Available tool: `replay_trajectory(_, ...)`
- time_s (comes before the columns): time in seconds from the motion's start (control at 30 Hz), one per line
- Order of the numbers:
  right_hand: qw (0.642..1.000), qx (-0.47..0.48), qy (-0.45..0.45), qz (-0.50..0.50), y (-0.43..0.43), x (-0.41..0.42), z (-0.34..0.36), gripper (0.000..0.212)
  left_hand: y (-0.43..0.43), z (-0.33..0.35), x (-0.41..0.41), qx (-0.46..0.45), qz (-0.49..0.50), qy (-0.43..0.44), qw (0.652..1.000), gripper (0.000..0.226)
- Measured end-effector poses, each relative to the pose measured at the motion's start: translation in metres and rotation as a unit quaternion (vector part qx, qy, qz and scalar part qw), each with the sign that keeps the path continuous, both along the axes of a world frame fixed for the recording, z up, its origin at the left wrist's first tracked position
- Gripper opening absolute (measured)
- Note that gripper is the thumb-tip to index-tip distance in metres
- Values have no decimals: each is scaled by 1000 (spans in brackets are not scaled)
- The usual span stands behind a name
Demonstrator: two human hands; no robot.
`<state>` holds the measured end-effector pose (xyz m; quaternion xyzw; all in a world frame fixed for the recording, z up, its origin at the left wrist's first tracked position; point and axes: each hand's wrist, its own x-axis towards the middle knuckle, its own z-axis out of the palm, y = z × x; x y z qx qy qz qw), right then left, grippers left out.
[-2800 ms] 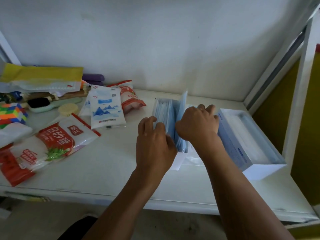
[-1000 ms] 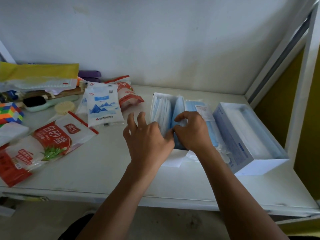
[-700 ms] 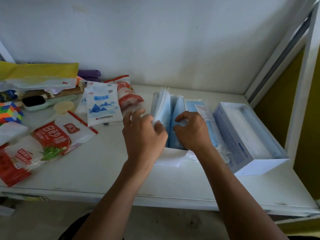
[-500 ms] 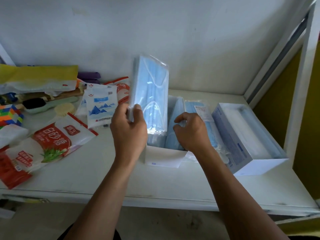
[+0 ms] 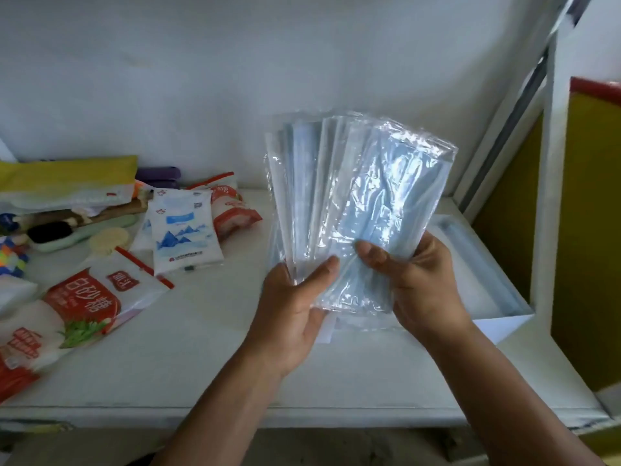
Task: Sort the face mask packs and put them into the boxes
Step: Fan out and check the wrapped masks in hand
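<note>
Several clear-wrapped blue face mask packs (image 5: 356,203) are fanned out upright in front of me, above the white shelf. My left hand (image 5: 295,297) grips the fan's lower left edge, thumb on the front. My right hand (image 5: 416,280) pinches the lower right packs, thumb across the front one. An open white box (image 5: 487,290) with masks inside lies on the shelf at the right, partly hidden by the packs and my right hand. The box the packs came from is almost fully hidden behind my hands; only a white flap (image 5: 327,331) shows.
Food bags lie at the left: a red-and-white sugar bag (image 5: 84,297), a white bag with blue mountains (image 5: 181,230), a red-topped bag (image 5: 232,210). A yellow pack (image 5: 67,176), a colour cube (image 5: 13,260) and small items sit far left. A white frame (image 5: 547,196) bounds the right side.
My left hand lifted a stack of mask packs out of the box. My right hand left the box and joined it; the packs are now raised and fanned out between both hands.
</note>
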<state>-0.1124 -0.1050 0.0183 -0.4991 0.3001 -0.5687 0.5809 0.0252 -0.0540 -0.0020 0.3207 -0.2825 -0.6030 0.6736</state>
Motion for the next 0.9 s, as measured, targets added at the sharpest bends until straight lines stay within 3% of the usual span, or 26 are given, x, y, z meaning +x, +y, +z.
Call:
replay_trajectory(0.13,998,56,-13,6,-1,-16,-11,36,3,1,-4,51,-127,11,990,26)
replay_trajectory(0.2,997,78,4,-10,2,-21,-17,41,5,-2,-12,53,-127,-2,990,32)
replay_trajectory(0.3,995,66,54,-53,3,-27,-19,41,2,-7,-21,65,-58,-10,996,42)
replay_trajectory(0.5,988,44,100,-107,-3,-40,-19,14,-2,-10,-28,62,30,5,998,49)
replay_trajectory(0.77,965,44,158,-203,-9,-45,-11,17,-2,6,-3,13,198,59,978,21)
replay_trajectory(0.9,932,-33,269,-241,-16,-28,10,13,-6,13,33,14,296,64,953,19)
